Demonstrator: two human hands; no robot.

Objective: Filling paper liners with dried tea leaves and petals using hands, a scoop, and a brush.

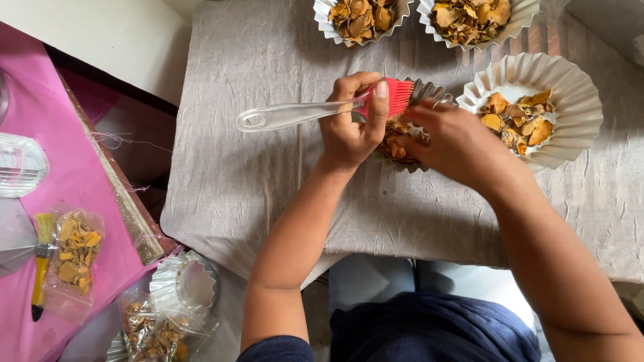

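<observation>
My left hand (352, 127) grips a brush (302, 112) with a clear plastic handle and red silicone bristles, the bristles pointing right over a fluted silver foil cup (429, 90). That cup holds orange-brown dried pieces (394, 141) and lies between my two hands on a grey cloth (255, 154). My right hand (456, 137) reaches into the cup, fingers curled over the pieces and the cup's near side. Whether it pinches a piece is hidden.
A white fluted paper cup (570, 94) with dried pieces sits to the right; two more filled cups (329, 13) (523, 13) stand at the far edge. On the pink surface at left lie a bagged portion (75, 258), a yellow brush (41, 261), empty cups (184, 285).
</observation>
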